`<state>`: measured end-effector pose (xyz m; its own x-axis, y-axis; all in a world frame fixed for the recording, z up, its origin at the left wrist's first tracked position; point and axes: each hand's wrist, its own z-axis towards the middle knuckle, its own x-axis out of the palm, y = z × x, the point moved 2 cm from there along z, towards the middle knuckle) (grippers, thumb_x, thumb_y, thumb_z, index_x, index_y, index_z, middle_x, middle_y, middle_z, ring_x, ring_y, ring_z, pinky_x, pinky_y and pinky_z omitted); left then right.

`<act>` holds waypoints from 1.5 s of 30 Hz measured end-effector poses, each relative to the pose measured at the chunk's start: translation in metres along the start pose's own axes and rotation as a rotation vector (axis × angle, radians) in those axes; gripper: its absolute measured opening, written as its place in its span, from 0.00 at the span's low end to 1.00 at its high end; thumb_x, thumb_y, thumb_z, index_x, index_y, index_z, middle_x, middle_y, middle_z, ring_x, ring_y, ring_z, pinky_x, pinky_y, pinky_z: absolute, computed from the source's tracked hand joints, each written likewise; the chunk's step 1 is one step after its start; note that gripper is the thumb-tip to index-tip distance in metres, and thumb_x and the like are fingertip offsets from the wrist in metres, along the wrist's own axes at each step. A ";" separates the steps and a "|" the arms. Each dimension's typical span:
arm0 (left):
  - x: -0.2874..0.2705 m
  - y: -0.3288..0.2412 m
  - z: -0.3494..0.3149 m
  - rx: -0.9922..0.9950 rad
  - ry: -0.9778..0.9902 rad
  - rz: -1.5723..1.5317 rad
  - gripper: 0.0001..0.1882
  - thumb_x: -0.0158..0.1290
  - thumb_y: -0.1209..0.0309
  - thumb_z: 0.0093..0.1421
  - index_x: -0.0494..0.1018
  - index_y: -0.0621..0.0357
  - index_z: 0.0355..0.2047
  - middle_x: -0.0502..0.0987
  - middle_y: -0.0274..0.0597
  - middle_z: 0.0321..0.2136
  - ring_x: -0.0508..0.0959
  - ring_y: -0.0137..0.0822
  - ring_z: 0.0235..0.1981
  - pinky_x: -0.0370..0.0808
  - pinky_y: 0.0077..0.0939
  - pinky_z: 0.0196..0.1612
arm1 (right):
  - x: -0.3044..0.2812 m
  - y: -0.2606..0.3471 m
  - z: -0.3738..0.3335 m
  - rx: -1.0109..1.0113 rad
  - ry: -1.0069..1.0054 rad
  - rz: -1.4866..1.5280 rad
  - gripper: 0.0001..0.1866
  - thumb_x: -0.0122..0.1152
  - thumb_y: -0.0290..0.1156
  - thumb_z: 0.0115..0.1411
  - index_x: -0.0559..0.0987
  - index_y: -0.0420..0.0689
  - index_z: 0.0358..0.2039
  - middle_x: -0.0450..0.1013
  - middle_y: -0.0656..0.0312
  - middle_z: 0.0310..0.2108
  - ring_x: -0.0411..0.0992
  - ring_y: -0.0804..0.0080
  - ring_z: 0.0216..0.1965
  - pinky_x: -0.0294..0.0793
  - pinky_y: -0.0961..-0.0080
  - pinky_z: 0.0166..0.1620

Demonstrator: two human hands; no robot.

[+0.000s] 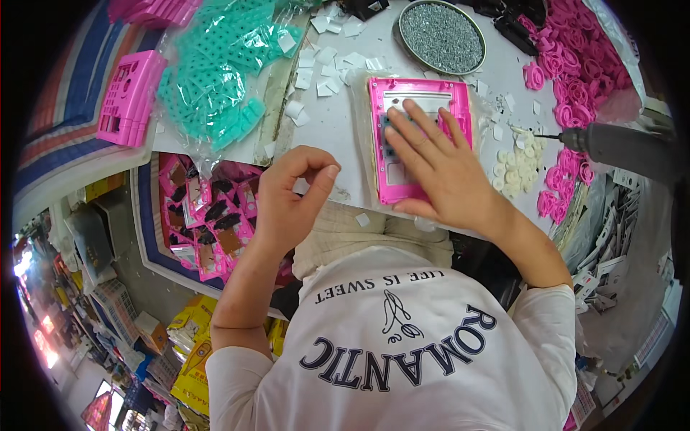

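Note:
My right hand (445,169) lies flat with its fingers stretched over a rectangular pink plastic casing (378,118). Cutouts and a pale panel show around the fingers; the hand covers the casing's middle. Underneath is a pad (364,133) in clear wrap. To the left, near the table's front edge, my left hand (295,194) is raised with fingers curled and the thumb tip close against them. Whether a small thing is pinched there is hidden.
Right of the casing lie white round parts (519,165), a dark electric screwdriver (611,147) and heaped pink rings (571,86). Behind stands a round tin of screws (440,36). Bagged teal parts (215,79) and stacked pink casings (131,97) are left; a bin of pink assemblies (212,223) sits below.

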<state>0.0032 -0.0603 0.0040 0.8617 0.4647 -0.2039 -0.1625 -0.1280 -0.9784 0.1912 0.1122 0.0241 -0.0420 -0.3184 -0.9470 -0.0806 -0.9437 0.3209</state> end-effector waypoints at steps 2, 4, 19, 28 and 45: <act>0.001 -0.009 0.012 0.050 0.033 0.023 0.02 0.58 0.78 0.63 0.77 0.63 0.35 0.78 0.36 0.30 0.73 0.26 0.30 0.71 0.21 0.36 | 0.007 0.002 0.004 0.014 0.056 -0.066 0.51 0.60 0.63 0.57 0.63 0.36 0.69 0.52 0.48 0.74 0.48 0.51 0.76 0.50 0.36 0.69; 0.001 -0.020 0.028 0.119 0.073 0.054 0.02 0.59 0.78 0.62 0.77 0.63 0.35 0.78 0.37 0.29 0.73 0.27 0.29 0.71 0.23 0.35 | 0.009 0.004 0.005 0.022 0.086 -0.096 0.53 0.58 0.66 0.57 0.62 0.35 0.69 0.50 0.46 0.74 0.46 0.53 0.76 0.46 0.34 0.70; -0.039 -0.043 0.300 0.148 -0.190 1.336 0.15 0.55 0.58 0.60 0.83 0.53 0.38 0.85 0.48 0.36 0.84 0.51 0.41 0.77 0.50 0.45 | 0.009 0.006 0.003 0.041 0.128 -0.040 0.57 0.59 0.68 0.56 0.58 0.34 0.71 0.47 0.42 0.75 0.41 0.50 0.77 0.40 0.33 0.71; -0.032 -0.040 0.353 -0.344 -0.085 1.340 0.33 0.60 0.40 0.55 0.82 0.52 0.51 0.81 0.45 0.53 0.79 0.49 0.56 0.66 0.62 0.59 | 0.005 0.008 0.002 0.054 0.082 0.006 0.54 0.61 0.64 0.57 0.59 0.36 0.71 0.49 0.43 0.74 0.43 0.51 0.77 0.40 0.33 0.71; -0.106 -0.048 0.368 -0.129 -0.125 -0.397 0.05 0.62 0.68 0.63 0.77 0.52 0.37 0.72 0.30 0.23 0.69 0.25 0.24 0.69 0.27 0.29 | -0.035 -0.004 0.007 -0.039 -0.181 0.314 0.38 0.73 0.44 0.54 0.72 0.43 0.63 0.64 0.44 0.66 0.62 0.47 0.67 0.64 0.49 0.66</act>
<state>-0.2568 0.2192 0.0597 0.7793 0.6012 0.1768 0.2377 -0.0225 -0.9711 0.1864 0.1279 0.0565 -0.2348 -0.5754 -0.7834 0.0021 -0.8062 0.5916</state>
